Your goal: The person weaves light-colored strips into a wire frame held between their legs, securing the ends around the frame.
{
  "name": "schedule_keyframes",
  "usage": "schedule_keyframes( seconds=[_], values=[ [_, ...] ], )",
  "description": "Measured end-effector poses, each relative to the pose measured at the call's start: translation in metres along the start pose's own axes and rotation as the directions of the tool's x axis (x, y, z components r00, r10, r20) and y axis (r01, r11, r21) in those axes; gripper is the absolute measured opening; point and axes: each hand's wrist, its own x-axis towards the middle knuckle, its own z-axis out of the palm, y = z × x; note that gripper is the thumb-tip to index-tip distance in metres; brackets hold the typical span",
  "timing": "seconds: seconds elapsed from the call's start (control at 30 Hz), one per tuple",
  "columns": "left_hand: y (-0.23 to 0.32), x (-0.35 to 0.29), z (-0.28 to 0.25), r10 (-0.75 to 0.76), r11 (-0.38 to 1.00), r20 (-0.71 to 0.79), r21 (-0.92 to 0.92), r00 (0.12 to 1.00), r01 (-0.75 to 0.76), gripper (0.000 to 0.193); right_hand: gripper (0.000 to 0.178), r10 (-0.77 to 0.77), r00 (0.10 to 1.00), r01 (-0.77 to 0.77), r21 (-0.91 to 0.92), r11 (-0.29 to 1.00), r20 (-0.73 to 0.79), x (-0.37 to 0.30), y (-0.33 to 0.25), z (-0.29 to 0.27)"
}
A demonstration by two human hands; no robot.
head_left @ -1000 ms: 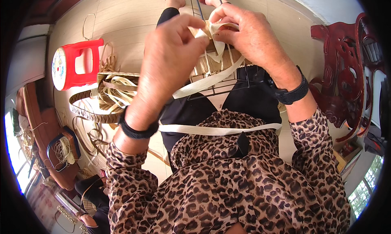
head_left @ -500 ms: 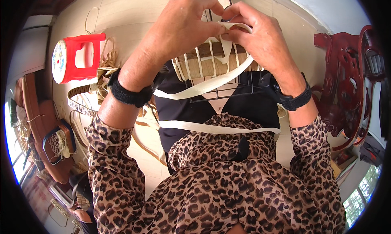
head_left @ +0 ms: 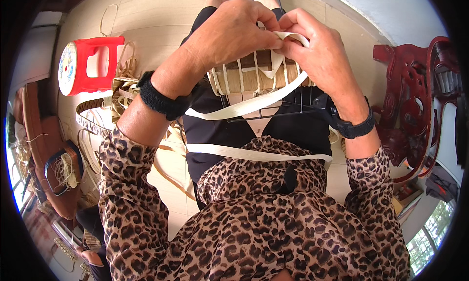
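Observation:
A long, flat cream strip (head_left: 249, 106) is pinched between the thumb and fingers of my left hand (head_left: 237, 32). My right hand (head_left: 317, 51) grips the same strip close by, its fingertips almost meeting the left ones. From there the strip loops down across my lap, and another length (head_left: 254, 154) lies nearer my waist. Just below my hands, a woven panel (head_left: 237, 81) of tan bands crossed by pale cords sits on a black wire frame (head_left: 288, 114) over my thighs. My fingers hide the far part of the panel.
A red plastic stool (head_left: 93, 66) lies on its side at the left, beside a heap of loose tan strips (head_left: 124, 95). Dark red carved wooden furniture (head_left: 408, 95) stands at the right. At the lower left, part of another person (head_left: 93, 254) shows.
Both hands have shifted slightly to the right and nearer to me, still holding the strip. My feet and the far floor show more now.

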Motion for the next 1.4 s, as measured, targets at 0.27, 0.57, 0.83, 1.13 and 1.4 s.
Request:
schedule_keyframes(
  seconds=[0.27,0.57,0.83,1.13,1.4],
  values=[
    [0.002,0.005,0.0,0.04,0.973,0.018,-0.227,0.999,-0.035,0.02,0.02,0.016,0.999,-0.021,-0.131,0.991,-0.038,-0.005,-0.009,-0.005],
    [0.003,0.005,0.001,-0.05,0.987,0.04,-0.153,0.998,0.056,0.019,0.026,0.189,0.981,-0.184,0.096,0.978,-0.047,-0.022,-0.003,-0.013],
    [-0.003,0.004,0.007,0.098,0.989,-0.024,-0.105,0.995,-0.1,0.017,0.009,-0.009,0.942,-0.063,-0.205,0.977,-0.335,-0.024,-0.005,-0.008],
    [0.0,0.012,0.01,-0.016,0.982,0.128,-0.185,0.992,0.04,0.017,0.014,0.279,0.903,-0.247,0.136,0.96,-0.327,-0.009,0.002,0.003],
    [0.0,0.016,0.015,-0.067,0.987,0.11,-0.138,0.992,0.082,0.017,0.022,0.249,0.947,-0.167,0.35,0.922,-0.201,-0.008,-0.002,0.003]
  ],
)
